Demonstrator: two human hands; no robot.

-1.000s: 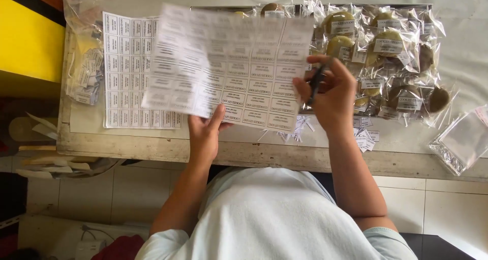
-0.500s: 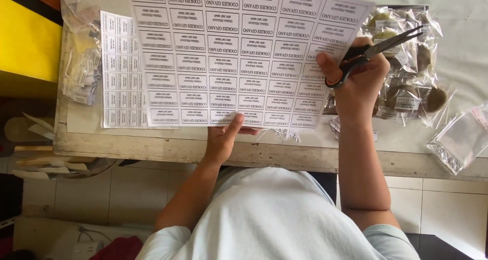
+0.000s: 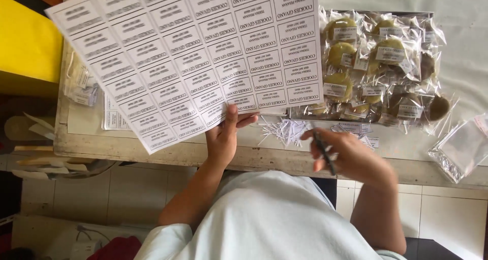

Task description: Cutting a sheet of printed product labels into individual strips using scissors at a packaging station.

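The left hand (image 3: 223, 138) pinches the lower edge of a printed label sheet (image 3: 193, 51), thumb on top and fingers beneath, and holds it tilted up over the bench (image 3: 284, 155) so that it hides much of the surface behind it. The sheet looks light and floppy; gripped at one edge it is likely to sag and twist, so a hold near the middle of the lower edge, as here, seems soundest, and it would crease or tear easily. To the right of the sheet, low over the near edge of the bench, the right hand (image 3: 351, 155) is curled shut around dark-handled scissors (image 3: 324, 150); motion blur hides whether the blades are open. Between the two hands lies a scatter of thin paper offcuts (image 3: 284, 130). Beyond the right hand sits a tray of wrapped cookies (image 3: 386, 61) in clear bags bearing labels, with a few cut labels (image 3: 363, 133) in front of it. An empty clear bag (image 3: 462, 145) lies far right of the sheet, another label sheet (image 3: 114, 120) peeps out under its left part, and a bag of cut labels (image 3: 81, 84) rests there too.
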